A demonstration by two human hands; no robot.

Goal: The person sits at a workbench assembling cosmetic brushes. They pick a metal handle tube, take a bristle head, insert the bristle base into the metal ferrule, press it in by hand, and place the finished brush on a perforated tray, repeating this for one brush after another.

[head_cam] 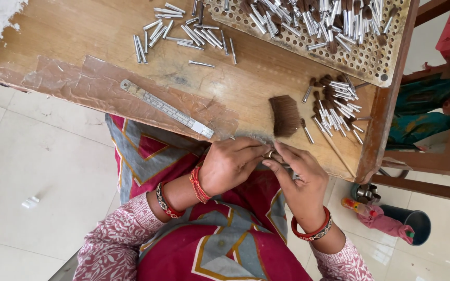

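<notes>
Watching the head view here, both hands are pinched together right at the near edge of the worn wooden bench (105,31). The left hand (228,165) is curled shut, fingertips meeting those of the right hand (300,179), which is also closed in a pinch. Between them there's a small metal ring or tube end (270,154), mostly hidden, so I can't tell exactly what it is.

Just beyond the fingertips lies a flat fan-shaped tuft of dark brown bristle hair (286,115). I'd guess it's feather-light, soft and loose, so it'll scatter if nudged; best pinched at the narrow end, strands kept squeezed together.

Further out past the right hand is a heap of small silver metal tubes with brown bristle tips (334,104). They look stiff, light and slippery, and probably roll. I'd grip them on the metal, not the hair.

Beyond the left hand sits a long metal ruler (166,109), plus more bare silver tubes (183,34) and a perforated tray (371,62) well away.
</notes>
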